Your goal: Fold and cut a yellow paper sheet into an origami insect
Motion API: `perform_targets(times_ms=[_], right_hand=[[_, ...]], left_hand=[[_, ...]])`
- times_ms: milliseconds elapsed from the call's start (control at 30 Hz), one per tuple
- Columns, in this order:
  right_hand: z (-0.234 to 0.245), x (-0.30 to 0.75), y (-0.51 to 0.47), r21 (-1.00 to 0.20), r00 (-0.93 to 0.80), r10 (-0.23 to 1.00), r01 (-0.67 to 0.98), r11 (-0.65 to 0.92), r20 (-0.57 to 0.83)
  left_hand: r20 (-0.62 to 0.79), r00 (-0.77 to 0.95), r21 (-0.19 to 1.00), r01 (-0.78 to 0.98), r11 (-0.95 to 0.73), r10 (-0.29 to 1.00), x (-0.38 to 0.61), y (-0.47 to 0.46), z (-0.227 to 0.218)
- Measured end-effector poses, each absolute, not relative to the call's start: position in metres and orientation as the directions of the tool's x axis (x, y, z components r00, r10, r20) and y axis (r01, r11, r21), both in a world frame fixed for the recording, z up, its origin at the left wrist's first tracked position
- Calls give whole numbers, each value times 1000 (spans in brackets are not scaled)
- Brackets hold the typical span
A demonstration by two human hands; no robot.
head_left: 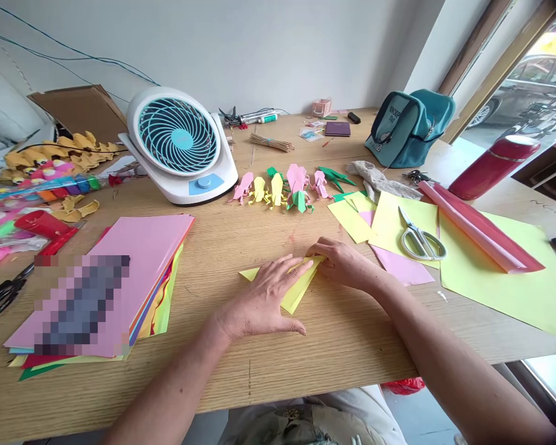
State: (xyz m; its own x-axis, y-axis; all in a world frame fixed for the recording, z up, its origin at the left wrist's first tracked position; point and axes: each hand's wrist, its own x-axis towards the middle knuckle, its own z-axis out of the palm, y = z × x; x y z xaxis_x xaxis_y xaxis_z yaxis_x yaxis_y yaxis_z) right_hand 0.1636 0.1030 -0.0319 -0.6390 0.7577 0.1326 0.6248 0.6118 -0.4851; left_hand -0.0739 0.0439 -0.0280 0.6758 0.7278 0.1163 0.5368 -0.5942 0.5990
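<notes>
A folded piece of yellow paper [297, 295] lies on the wooden table in front of me, with pointed corners showing at its left and lower ends. My left hand [269, 295] rests flat over its left part, fingers stretched out and thumb apart. At the paper's upper right corner, my right hand [336, 262] has its fingers closed on the edge. The part of the paper beneath my left palm is hidden. Beyond my hands stands a cluster of small folded paper figures in pink [297, 178], yellow [277, 189] and green [299, 201].
To the left are a stack of coloured paper [141, 247] and a white fan [178, 139]. On the right lie scissors [421, 242] on yellow sheets [472, 278], a red paper roll [486, 232], and a red flask [493, 167]. A teal bag [408, 130] stands behind.
</notes>
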Motion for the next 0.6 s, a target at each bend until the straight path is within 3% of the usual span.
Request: perform_targets(times_ms=[333, 600], right_hand=[[-34, 164, 103, -475, -628, 766, 637, 607, 138], [-42, 164, 100, -386, -737, 584, 457, 801, 340]], left_hand=[[250, 645, 373, 624, -687, 722, -66, 43, -38], [249, 667, 275, 646, -712, 702, -69, 46, -52]])
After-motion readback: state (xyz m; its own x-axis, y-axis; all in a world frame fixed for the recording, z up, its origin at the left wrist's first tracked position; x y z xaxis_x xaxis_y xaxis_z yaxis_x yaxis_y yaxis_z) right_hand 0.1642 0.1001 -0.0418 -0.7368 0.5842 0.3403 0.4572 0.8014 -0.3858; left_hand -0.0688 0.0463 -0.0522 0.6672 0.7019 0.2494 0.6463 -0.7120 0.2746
